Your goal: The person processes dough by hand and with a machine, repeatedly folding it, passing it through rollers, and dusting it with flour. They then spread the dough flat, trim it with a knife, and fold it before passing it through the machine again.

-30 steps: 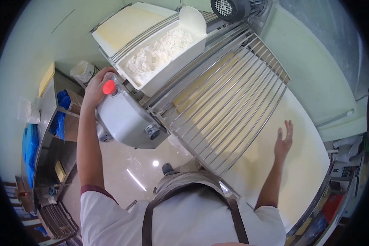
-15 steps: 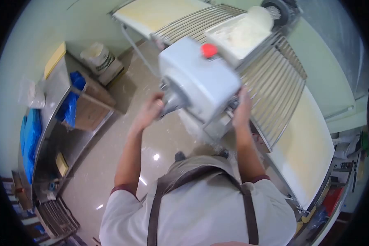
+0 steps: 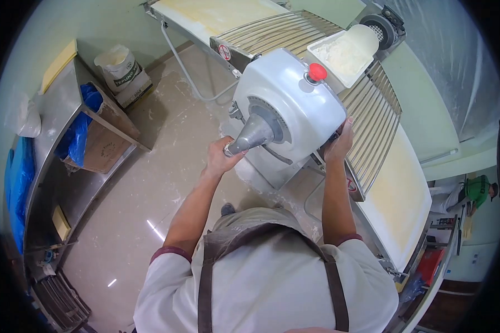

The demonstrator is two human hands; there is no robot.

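Observation:
In the head view stands a dough sheeter with a rounded light-grey housing. A red mushroom-shaped button sits on its top. My left hand is wrapped around the end of the tapered metal lever, which sticks out from a dial on the front. On the housing's right side, my right hand curls against a dark part at the edge; its fingertips are hidden. Behind the housing, a white tray of flour rests on top of the machine.
Wire guards and pale conveyor belts extend to both sides. At left, a steel table holds a cardboard box and blue plastic. A flour sack stands by the wall. Another person in green is far right.
My view has shifted, so the machine appears slightly further right and sharper. My left hand stays on the lever and my right hand at the housing's side. A person in green now shows.

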